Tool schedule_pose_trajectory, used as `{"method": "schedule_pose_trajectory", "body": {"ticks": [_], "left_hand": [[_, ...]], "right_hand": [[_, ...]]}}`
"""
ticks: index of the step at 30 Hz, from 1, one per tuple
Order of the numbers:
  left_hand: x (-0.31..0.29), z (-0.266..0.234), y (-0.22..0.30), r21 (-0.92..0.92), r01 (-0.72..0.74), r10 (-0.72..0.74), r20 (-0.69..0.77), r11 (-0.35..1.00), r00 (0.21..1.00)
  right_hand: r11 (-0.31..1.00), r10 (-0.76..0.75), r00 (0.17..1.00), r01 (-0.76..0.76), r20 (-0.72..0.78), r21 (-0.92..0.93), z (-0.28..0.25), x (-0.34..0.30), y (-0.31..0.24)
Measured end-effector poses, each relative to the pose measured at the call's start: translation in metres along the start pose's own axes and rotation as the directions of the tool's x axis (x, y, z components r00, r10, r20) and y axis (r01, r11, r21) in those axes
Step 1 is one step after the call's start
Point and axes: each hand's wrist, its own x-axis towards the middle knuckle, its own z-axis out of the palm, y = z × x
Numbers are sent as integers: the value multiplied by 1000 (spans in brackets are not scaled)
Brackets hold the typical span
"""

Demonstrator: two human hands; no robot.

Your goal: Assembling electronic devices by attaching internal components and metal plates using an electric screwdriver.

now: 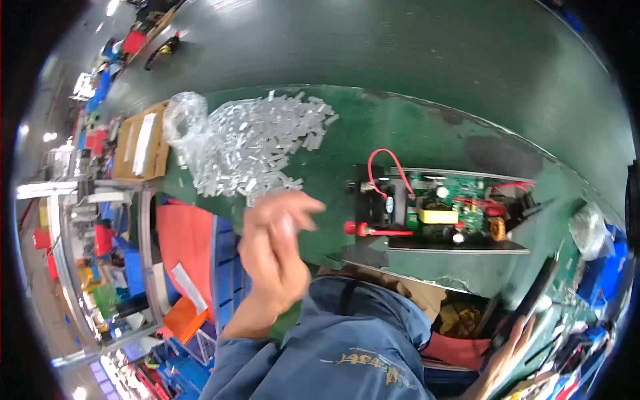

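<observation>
My left hand [277, 243], smeared by motion, hovers at the near edge of the bench beside a heap of small shiny clear-grey pieces [250, 147]. Its fingers are part bent and spread, and nothing shows between them. At the lower right, my right hand [510, 350] grips a long black panel [533, 293], tilted, its fingers along one side. Between the hands lies an open electronic unit with a green circuit board [470, 193], a yellow-wrapped transformer [439, 217], a copper coil [497, 229] and a red wire [383, 153] looping up at its left end.
Beside the heap are a clear plastic bag [185, 117] and a cardboard box [142, 143]. A blue bin [603, 273] with clear plastic wrap [588, 230] stands at right. Tools and coloured items crowd the lower right. Shelving frames [63, 247] rise at left.
</observation>
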Motion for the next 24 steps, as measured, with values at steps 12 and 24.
{"method": "schedule_pose_trajectory", "body": {"ticks": [12, 24], "left_hand": [[-5, -47, -70, 555, 84, -110, 14, 828, 994], [-31, -12, -57, 374, 132, -184, 108, 918, 977]], "right_hand": [[42, -782, -26, 995, 623, 94, 127, 52, -185], [68, -765, 51, 998, 641, 2, 118, 40, -165]]}}
